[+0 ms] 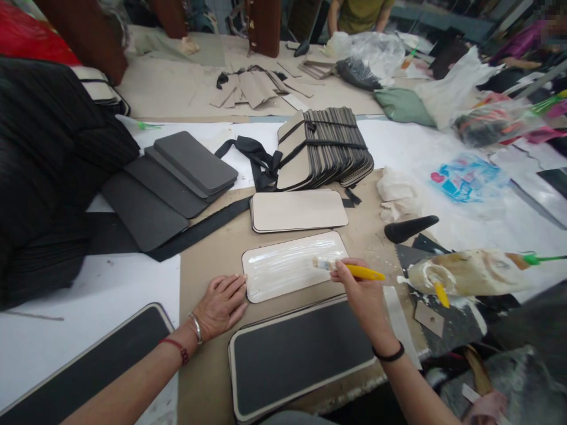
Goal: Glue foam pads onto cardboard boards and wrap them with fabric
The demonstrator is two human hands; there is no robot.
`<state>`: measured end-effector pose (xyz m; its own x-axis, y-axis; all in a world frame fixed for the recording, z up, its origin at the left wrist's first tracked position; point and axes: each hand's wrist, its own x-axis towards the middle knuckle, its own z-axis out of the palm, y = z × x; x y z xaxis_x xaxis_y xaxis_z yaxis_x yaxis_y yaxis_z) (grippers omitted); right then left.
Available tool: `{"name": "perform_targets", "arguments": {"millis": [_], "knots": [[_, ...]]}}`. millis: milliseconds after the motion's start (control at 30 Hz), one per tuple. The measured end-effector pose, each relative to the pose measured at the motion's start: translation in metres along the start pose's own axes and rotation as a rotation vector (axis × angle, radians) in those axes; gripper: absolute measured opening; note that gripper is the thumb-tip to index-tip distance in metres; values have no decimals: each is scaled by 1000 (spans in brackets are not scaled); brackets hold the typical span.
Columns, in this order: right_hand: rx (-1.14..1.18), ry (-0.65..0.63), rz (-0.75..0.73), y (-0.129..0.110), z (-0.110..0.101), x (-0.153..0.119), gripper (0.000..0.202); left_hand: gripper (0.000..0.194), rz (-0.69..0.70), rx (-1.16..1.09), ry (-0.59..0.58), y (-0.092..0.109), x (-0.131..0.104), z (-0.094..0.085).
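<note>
My right hand (361, 292) grips a yellow-handled paintbrush (364, 272), its bristles on a cream rounded panel (283, 271). Wet white streaks, apparently glue, coat that panel. At the panel's left edge my left hand (225, 301) lies with fingers stretched out, fingertips touching the rim. Just beyond is a short stack of plain cream panels (299, 211). Closer to me sits a cream-rimmed panel with a dark top (305, 354). On the right, a glue-smeared container (469, 273) lies on its side, with another yellow handle (441, 294) sticking out of its opening.
A strapped bundle of panels (328, 147) stands at the back. Dark grey sheets (177, 177) fan out on the left beside piled black material (48, 177). A black horn-shaped object (411, 229) lies right. Across the table is another person (361, 15).
</note>
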<state>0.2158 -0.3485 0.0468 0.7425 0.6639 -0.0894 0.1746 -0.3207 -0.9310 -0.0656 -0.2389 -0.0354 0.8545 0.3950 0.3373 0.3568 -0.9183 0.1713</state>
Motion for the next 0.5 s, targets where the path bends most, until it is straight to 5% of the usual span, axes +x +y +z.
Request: {"name": "perform_targets", "arguments": {"millis": [200, 300, 400, 500], "knots": [[290, -250, 110, -9, 103, -20, 31, 25, -21, 4, -44, 1, 1, -2], [310, -289, 134, -10, 134, -20, 31, 25, -22, -4, -42, 1, 1, -1], [243, -268, 131, -4, 132, -7, 31, 23, -24, -9, -38, 1, 1, -1], [153, -164, 104, 9, 100, 17, 32, 22, -23, -9, -23, 0, 1, -2]]}}
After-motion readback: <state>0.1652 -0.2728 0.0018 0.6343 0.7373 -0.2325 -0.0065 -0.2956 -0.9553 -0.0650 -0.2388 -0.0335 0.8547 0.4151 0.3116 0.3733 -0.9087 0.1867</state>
